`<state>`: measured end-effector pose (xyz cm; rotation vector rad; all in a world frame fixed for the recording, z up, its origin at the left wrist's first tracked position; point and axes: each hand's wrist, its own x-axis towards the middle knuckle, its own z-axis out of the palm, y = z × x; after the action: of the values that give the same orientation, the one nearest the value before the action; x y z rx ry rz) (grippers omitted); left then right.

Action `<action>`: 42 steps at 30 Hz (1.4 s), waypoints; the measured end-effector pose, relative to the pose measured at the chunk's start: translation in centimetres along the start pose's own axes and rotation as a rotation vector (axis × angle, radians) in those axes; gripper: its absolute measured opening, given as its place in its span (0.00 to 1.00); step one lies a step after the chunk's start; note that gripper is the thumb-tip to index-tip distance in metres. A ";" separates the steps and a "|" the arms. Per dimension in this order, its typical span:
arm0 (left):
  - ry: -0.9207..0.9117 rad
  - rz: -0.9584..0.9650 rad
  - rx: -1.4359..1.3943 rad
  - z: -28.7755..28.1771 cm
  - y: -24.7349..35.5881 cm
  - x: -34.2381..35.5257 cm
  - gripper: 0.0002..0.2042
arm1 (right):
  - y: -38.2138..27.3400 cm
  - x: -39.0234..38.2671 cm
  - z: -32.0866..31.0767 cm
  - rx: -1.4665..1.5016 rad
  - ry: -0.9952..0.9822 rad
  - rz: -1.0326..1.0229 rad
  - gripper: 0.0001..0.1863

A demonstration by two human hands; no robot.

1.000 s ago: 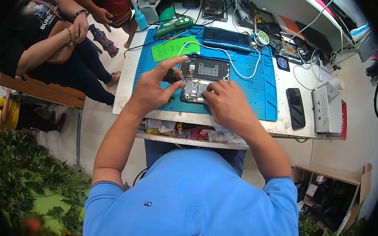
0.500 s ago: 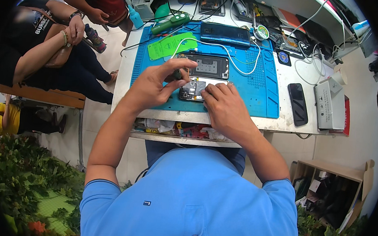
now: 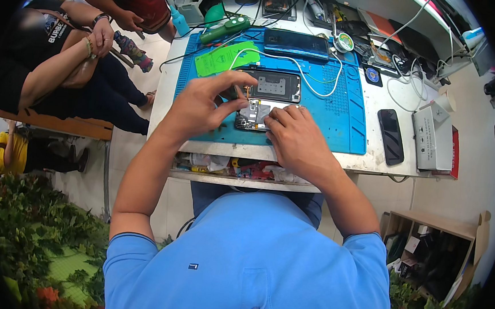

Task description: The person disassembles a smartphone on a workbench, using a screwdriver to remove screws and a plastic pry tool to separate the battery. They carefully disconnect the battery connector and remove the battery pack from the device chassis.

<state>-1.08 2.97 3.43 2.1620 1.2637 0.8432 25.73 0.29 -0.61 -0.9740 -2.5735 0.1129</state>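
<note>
An opened phone body [image 3: 255, 115] lies on the blue mat [image 3: 344, 132], circuit parts and silver battery exposed. Just behind it lies a black panel [image 3: 270, 86], an orange ribbon cable near its left end. My left hand [image 3: 207, 108] is at the body's upper left, index finger arched over and thumb curled in, closed around a small dark object that I cannot make out, largely hidden by the fingers. My right hand [image 3: 294, 138] has its bent fingers closed on the right part of the phone body.
A green sheet [image 3: 220, 58], green tool [image 3: 224, 29], phone [image 3: 295, 44], white cable and solder reel [image 3: 343, 43] lie behind. At right are another phone [image 3: 390, 137] and a white box [image 3: 431, 144]. Two people stand at left [image 3: 47, 66]; a person in yellow [image 3: 3, 154] is lower left.
The view has shifted slightly. My left index finger reaches a little farther right over the phone, and the dark object between my fingers has shifted. My right hand stays on the phone body.
</note>
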 end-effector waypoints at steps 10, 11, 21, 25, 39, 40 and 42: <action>-0.007 0.004 -0.068 -0.3 0.6 0.5 0.24 | -0.1 -0.2 -0.6 -0.007 -0.050 0.007 0.15; -0.012 0.045 -0.092 -0.4 0.5 0.5 0.25 | -0.1 -0.2 -0.6 -0.004 -0.055 0.008 0.15; -0.008 0.078 -0.004 -0.7 0.5 0.1 0.28 | -0.3 -0.4 -0.6 -0.018 -0.035 -0.008 0.15; -0.010 0.150 -0.148 -0.6 0.3 -0.2 0.32 | -0.4 -0.2 -0.8 -0.008 -0.060 0.006 0.14; 0.175 0.089 -0.094 1.2 -0.4 -1.9 0.40 | 0.9 1.1 0.3 0.059 0.058 0.016 0.11; 0.200 0.040 -0.073 1.2 -0.3 -2.1 0.41 | 0.9 1.3 0.3 0.082 0.078 0.009 0.11; 0.315 0.055 -0.166 1.8 -1.0 -2.1 0.41 | 0.7 1.7 0.4 0.127 0.117 -0.006 0.10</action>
<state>-1.19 1.35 0.97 1.9944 1.2329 1.3034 24.85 1.97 -0.55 -0.8992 -2.4309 0.2086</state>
